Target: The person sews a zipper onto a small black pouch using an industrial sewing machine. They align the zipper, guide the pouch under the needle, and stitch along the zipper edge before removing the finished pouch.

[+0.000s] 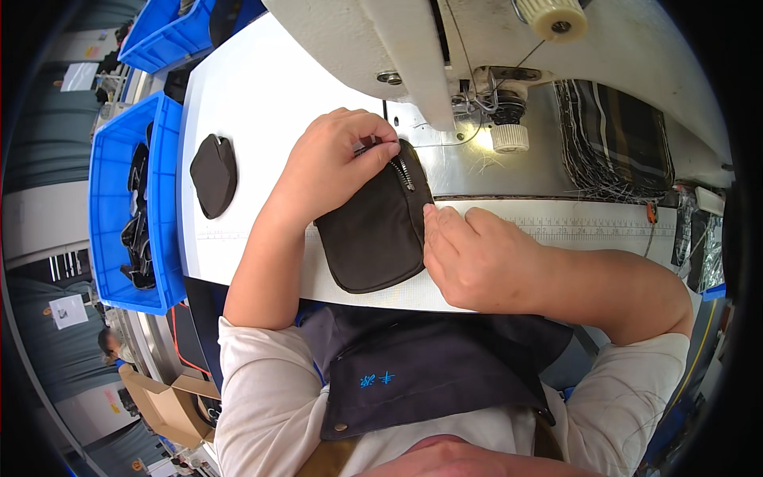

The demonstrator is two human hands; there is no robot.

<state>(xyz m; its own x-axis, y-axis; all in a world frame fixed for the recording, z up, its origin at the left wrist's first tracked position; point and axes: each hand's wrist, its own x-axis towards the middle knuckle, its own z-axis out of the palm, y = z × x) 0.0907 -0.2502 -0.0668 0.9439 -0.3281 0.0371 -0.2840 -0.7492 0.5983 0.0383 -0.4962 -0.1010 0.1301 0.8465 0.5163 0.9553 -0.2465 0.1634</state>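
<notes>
A dark brown fabric pouch (pixel 369 242) with a silver zipper (pixel 406 176) near its top lies on the white table, just left of the sewing machine's needle area (pixel 474 107). My left hand (pixel 338 163) is closed on the pouch's top edge, thumb and fingers at the zipper. My right hand (pixel 465 250) has its curled fingertips on the pouch's right edge. A smaller dark fabric piece (pixel 213 175) lies to the left of my left forearm.
The white sewing machine (pixel 373 40) overhangs the back. A stack of dark striped fabric pieces (pixel 616 135) lies at right. Blue bins (pixel 171 203) with dark pieces stand at left. A cardboard box (pixel 159 401) and another person (pixel 119 354) appear at lower left.
</notes>
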